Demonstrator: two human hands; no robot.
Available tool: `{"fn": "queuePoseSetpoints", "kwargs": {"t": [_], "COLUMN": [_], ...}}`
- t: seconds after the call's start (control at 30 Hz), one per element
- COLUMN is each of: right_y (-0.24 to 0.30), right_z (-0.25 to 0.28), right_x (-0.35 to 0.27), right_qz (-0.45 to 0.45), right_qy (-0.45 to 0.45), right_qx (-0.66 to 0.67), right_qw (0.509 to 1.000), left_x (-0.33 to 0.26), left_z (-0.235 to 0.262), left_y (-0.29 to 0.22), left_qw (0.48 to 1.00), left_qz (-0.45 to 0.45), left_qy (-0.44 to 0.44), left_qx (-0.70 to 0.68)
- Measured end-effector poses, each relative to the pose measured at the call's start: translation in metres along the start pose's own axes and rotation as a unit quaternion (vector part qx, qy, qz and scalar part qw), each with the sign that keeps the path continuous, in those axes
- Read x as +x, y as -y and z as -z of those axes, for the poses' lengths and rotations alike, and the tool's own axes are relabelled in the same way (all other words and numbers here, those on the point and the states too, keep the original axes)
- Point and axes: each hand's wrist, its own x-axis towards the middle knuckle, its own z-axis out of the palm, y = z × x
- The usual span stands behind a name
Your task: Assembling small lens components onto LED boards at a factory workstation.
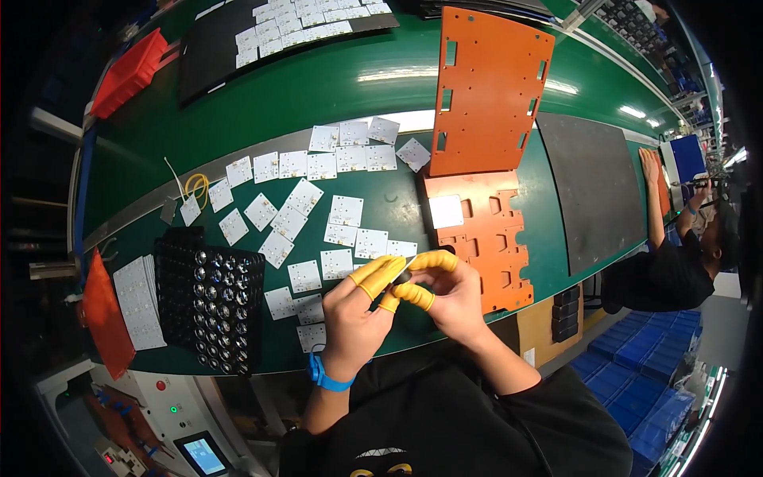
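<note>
Head view: a small dark rounded piece (403, 277) is held between the left hand (350, 322) and the right hand (453, 304), above the near edge of the green worktop (403, 219). The fingers of both hands, sheathed in yellow rubbery covers, are brought together and clamped on it. A thin pale edge is seen at the right index fingertip; whether it is part of the same piece cannot be told. A blue band (330, 377) is worn on the left wrist.

Beyond and to the left of the left hand, many white square circuit boards (304, 276) are spread in loose rows, some overlapping. Farther left of that hand, a black tray filled with clear round lenses (222, 310) is placed, with a stack of white sheets (139, 302) beside it.

Beyond the right hand, an orange flat fixture with cutouts (481, 238) is laid, its upright orange perforated panel (489, 95) raised at the far side. One white square plate (447, 211) is set on the fixture. To the right of the right hand, past the fixture, a dark grey rectangular mat (592, 191) is laid.
</note>
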Motion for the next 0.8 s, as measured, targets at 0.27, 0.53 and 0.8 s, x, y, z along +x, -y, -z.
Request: {"fn": "queuePoseSetpoints", "kwargs": {"t": [0.27, 0.53, 0.8], "right_y": [0.019, 0.01, 0.042], "right_z": [0.019, 0.047, 0.084], "right_x": [0.003, 0.003, 0.015], "right_qz": [-0.197, -0.215, -0.132], "right_qy": [0.07, 0.022, -0.036], "right_qx": [0.077, -0.015, -0.085], "right_qw": [0.975, 0.976, 0.987], "left_x": [-0.007, -0.01, -0.005], "left_z": [-0.021, -0.037, -0.039], "left_y": [-0.001, 0.004, 0.019], "left_qw": [0.962, 0.95, 0.956], "left_qz": [-0.188, -0.229, -0.157], "left_qy": [-0.093, -0.039, -0.038], "left_qx": [0.173, 0.207, 0.247]}}
